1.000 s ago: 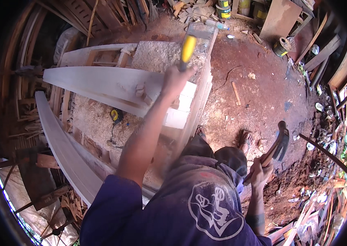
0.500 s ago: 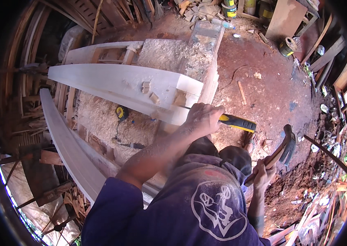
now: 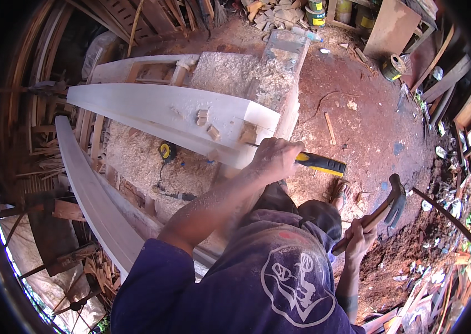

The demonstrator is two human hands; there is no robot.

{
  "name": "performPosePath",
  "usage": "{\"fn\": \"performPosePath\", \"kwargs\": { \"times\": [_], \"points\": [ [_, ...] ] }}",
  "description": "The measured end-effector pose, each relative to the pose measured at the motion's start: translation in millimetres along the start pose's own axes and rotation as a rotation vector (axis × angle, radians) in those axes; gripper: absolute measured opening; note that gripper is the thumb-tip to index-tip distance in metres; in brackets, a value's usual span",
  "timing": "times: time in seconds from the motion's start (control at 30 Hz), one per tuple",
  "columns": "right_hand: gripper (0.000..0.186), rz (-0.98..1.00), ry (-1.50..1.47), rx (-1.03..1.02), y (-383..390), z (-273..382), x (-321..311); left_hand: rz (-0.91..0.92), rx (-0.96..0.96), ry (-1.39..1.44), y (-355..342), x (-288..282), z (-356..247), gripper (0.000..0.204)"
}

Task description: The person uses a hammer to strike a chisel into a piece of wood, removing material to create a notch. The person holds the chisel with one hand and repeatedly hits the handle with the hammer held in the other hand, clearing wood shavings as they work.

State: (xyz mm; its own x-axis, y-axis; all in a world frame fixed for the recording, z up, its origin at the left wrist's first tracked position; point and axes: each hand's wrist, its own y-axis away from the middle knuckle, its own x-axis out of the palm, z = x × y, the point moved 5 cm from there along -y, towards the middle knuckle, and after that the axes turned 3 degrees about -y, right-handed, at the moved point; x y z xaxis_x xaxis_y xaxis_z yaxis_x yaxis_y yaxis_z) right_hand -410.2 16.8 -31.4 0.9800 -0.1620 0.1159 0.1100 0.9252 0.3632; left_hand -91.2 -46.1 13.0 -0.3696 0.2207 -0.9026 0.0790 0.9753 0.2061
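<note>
My left hand (image 3: 277, 158) is closed round a chisel (image 3: 324, 163) with a yellow and black handle. The handle points out to the right, and the thin blade meets the end of a pale timber beam (image 3: 163, 106), beside a cut notch. On the beam's upper face lie two small wood chips (image 3: 202, 117). Lower right, my right hand (image 3: 360, 240) grips the wooden handle of a claw hammer (image 3: 395, 200). The hammer's dark head is held up, apart from the chisel.
A workbench (image 3: 235, 72) covered in shavings supports the beam. A yellow and black tape measure (image 3: 166, 150) lies between it and a curved timber piece (image 3: 99, 209). Tins (image 3: 394, 67) and scrap wood lie round the reddish floor (image 3: 358, 133); stacked planks (image 3: 38, 55) stand on the left.
The hammer and my right hand have shifted slightly right and down. My left hand keeps the chisel at the beam's end. The whole view has moved a little.
</note>
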Motion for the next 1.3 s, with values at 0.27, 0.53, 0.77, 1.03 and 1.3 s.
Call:
{"fn": "performPosePath", "kwargs": {
  "times": [0.27,0.53,0.77,1.03,1.3],
  "points": [
    [0.011,0.026,-0.021,-0.019,-1,0,-1,-0.025,0.016,0.004,4,-1,0,0.023],
    [0.013,0.121,0.006,-0.025,-3,-12,-8,-0.039,0.042,0.005,4,-1,0,0.024],
    [0.011,0.048,-0.013,-0.003,-1,-9,-4,-0.032,0.055,-0.015,4,0,2,0.024],
    [0.014,0.07,0.074,-0.035,1,-1,-3,-0.089,0.02,0.046,6,-4,4,0.028],
    [0.007,0.002,-0.056,-0.21,25,39,20,-0.167,0.056,0.092,12,-10,7,0.025]
  ]
}}
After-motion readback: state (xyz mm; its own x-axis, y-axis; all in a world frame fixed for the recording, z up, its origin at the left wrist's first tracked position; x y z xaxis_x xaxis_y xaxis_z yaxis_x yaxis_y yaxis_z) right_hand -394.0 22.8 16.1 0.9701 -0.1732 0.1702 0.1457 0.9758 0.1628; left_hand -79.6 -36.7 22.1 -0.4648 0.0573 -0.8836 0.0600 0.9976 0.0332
